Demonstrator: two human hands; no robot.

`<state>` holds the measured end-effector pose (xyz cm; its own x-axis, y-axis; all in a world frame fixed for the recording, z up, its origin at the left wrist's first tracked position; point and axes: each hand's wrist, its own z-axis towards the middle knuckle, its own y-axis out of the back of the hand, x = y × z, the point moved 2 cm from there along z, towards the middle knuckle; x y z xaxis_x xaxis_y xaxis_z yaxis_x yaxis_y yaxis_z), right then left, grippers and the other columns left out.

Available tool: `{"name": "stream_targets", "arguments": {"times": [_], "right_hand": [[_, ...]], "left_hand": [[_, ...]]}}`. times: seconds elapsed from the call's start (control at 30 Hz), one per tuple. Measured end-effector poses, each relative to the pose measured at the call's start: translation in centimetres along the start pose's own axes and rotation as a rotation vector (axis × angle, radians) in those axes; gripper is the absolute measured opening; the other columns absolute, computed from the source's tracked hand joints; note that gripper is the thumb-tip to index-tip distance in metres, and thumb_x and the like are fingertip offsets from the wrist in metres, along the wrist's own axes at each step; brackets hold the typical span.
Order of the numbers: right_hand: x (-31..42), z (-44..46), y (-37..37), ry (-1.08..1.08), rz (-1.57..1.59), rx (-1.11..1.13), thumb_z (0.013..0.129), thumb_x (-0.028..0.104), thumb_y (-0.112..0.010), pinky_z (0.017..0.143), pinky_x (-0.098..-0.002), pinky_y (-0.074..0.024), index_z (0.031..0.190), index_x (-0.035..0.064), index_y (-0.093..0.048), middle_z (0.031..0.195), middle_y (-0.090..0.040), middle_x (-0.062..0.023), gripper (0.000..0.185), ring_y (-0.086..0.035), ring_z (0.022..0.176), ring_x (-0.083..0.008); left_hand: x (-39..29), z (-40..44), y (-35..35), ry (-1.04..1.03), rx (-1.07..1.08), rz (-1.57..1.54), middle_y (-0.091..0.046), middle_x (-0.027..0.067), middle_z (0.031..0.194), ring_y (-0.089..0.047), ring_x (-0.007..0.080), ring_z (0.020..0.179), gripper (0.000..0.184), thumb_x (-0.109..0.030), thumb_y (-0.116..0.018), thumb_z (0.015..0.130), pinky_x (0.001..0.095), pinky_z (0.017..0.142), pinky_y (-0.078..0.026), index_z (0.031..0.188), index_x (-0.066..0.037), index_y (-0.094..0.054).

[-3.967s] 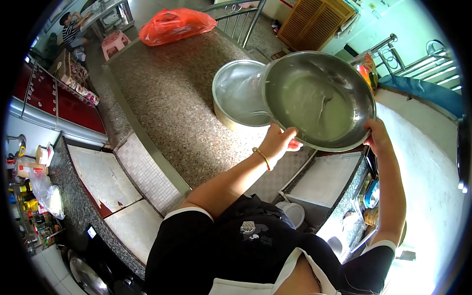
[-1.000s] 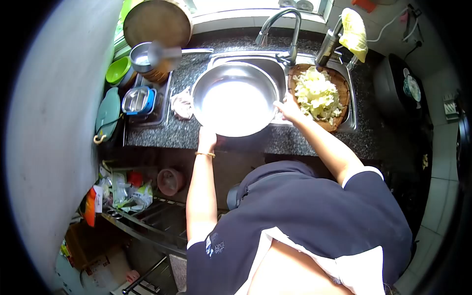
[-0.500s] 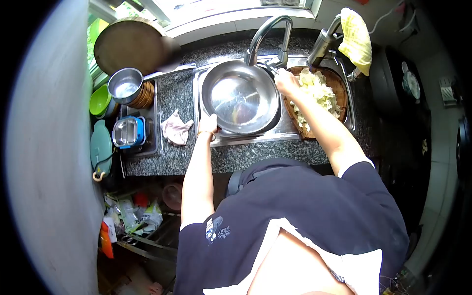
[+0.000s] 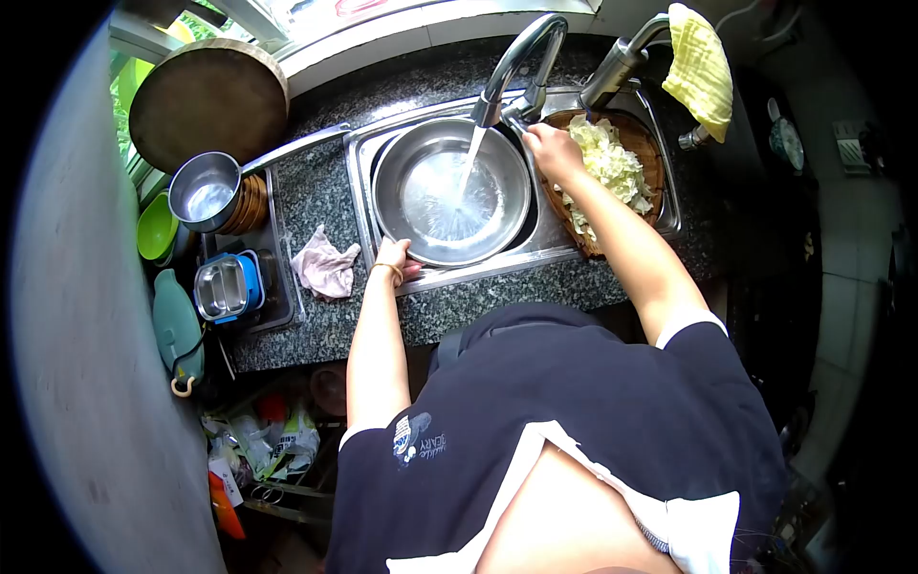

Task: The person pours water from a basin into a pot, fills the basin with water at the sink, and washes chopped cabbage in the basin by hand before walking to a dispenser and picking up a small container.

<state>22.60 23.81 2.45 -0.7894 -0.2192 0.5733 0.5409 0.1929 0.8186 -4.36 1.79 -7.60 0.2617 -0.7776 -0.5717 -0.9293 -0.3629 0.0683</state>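
Note:
A large steel basin (image 4: 411,196) sits in the left sink bowl, and a stream of water falls into it from the curved faucet (image 4: 492,91). My left hand (image 4: 396,260) grips the near-left rim of the basin, thumb on top and fingers below. At the base of the faucet, my right hand (image 4: 553,151) is closed on the faucet handle (image 4: 519,124). Just right of that hand, chopped pale-green cabbage (image 4: 612,165) is heaped on a brown woven tray (image 4: 648,143) over the right side of the sink.
On the left stand a small steel pot (image 4: 205,191), a green bowl (image 4: 157,228), a blue-rimmed container (image 4: 228,287) and a round board (image 4: 208,105). A pink cloth (image 4: 326,263) lies on the granite counter (image 4: 497,292). A yellow cloth (image 4: 698,77) hangs over a second tap (image 4: 612,75).
The basin, carried from the table to the sink, now rests in the left bowl. My right hand went from its rim to the faucet handle, and water has started running.

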Motion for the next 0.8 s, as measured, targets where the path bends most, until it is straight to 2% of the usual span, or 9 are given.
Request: {"name": "stream_targets", "arguments": {"times": [0.1,0.2,0.23,0.37,0.43,0.53,0.6,0.7,0.8], "right_hand": [[-4.1,-0.7,2.4,-0.030,0.302,-0.176,0.083,0.036,-0.059,0.078,-0.0406,-0.0477,0.105,0.0064,-0.061,0.097,-0.065,-0.0153,0.037,-0.063,0.088,-0.0299],[-10.0,-2.3,6.3,0.055,0.119,-0.400,0.080,0.036,-0.064,0.090,-0.0386,-0.0408,0.110,0.0015,-0.057,0.105,-0.061,-0.0150,0.046,-0.055,0.104,-0.0284],[-11.5,-3.4,7.5,-0.057,-0.028,-0.330,0.075,0.041,-0.069,0.099,-0.0412,-0.0322,0.125,0.0089,-0.049,0.125,-0.049,-0.0146,0.063,-0.040,0.121,-0.0295],[-12.2,-6.7,7.3,-0.262,-0.319,0.021,0.052,0.057,-0.079,0.106,-0.0623,-0.0127,0.143,0.0378,-0.003,0.151,0.004,-0.0104,0.120,0.001,0.137,-0.0394],[-12.2,-6.9,6.0,-0.352,-0.369,0.158,0.049,0.056,-0.080,0.104,-0.0633,-0.0157,0.142,0.0442,-0.002,0.151,0.007,-0.0090,0.122,-0.001,0.137,-0.0396],[-14.1,-6.5,3.2,-0.268,-0.272,0.034,0.054,0.041,-0.082,0.104,-0.0575,-0.0261,0.139,0.0452,-0.015,0.150,-0.003,-0.0093,0.109,-0.010,0.136,-0.0393],[-13.9,-6.3,2.5,-0.197,-0.217,-0.113,0.059,0.019,-0.080,0.100,-0.0456,-0.0387,0.133,0.0386,-0.035,0.142,-0.021,-0.0094,0.089,-0.027,0.130,-0.0360],[-15.0,-5.8,2.4,-0.280,-0.176,-0.085,0.063,0.007,-0.074,0.095,-0.0411,-0.0435,0.128,0.0350,-0.044,0.137,-0.030,-0.0095,0.077,-0.037,0.124,-0.0329],[-15.9,-6.0,3.3,-0.208,-0.076,-0.207,0.066,-0.007,-0.063,0.087,-0.0362,-0.0480,0.120,0.0289,-0.053,0.130,-0.038,-0.0110,0.066,-0.049,0.113,-0.0329]], "left_hand": [[0.3,-0.2,-0.1,0.001,-0.126,0.029,-0.060,0.0197,0.080,-0.062,0.0237,0.051,0.034,-0.016,-0.054,0.088,0.0287,0.032,-0.049,0.113,0.000,-0.037],[0.8,-0.8,-0.6,-0.176,-0.266,0.156,-0.059,0.0161,0.082,-0.061,0.0197,0.050,0.042,-0.010,-0.059,0.084,0.0279,0.036,-0.048,0.117,-0.002,-0.034],[1.3,-0.9,-0.8,-0.232,-0.334,0.171,-0.059,0.0151,0.083,-0.060,0.0189,0.050,0.046,-0.008,-0.060,0.082,0.0280,0.038,-0.048,0.120,-0.002,-0.033],[2.7,-2.1,-1.9,-0.421,-0.410,0.001,-0.056,0.0156,0.099,-0.060,0.0176,0.063,0.058,-0.003,-0.061,0.079,0.0286,0.044,-0.050,0.128,-0.006,-0.030],[3.2,-2.9,-2.5,-0.405,-0.434,0.052,-0.051,0.0170,0.110,-0.059,0.0195,0.075,0.062,-0.002,-0.061,0.078,0.0286,0.054,-0.053,0.131,-0.006,-0.030],[3.4,-4.4,-2.9,-0.617,-0.446,0.038,-0.033,0.0178,0.129,-0.054,0.0234,0.095,0.066,0.000,-0.062,0.077,0.0307,0.084,-0.048,0.135,-0.006,-0.031],[3.1,-6.6,-3.5,-0.674,-0.527,0.192,-0.030,0.0172,0.130,-0.052,0.0247,0.100,0.063,0.000,-0.062,0.075,0.0334,0.088,-0.046,0.132,-0.006,-0.036],[3.4,-8.2,-3.6,-0.837,-0.592,0.282,-0.032,0.0141,0.128,-0.052,0.0240,0.098,0.061,0.001,-0.062,0.075,0.0332,0.088,-0.046,0.131,-0.005,-0.040],[3.6,-9.8,-4.1,-0.730,-0.557,0.196,-0.032,0.0139,0.128,-0.050,0.0240,0.103,0.060,0.002,-0.061,0.075,0.0328,0.089,-0.046,0.131,-0.006,-0.040]]}}
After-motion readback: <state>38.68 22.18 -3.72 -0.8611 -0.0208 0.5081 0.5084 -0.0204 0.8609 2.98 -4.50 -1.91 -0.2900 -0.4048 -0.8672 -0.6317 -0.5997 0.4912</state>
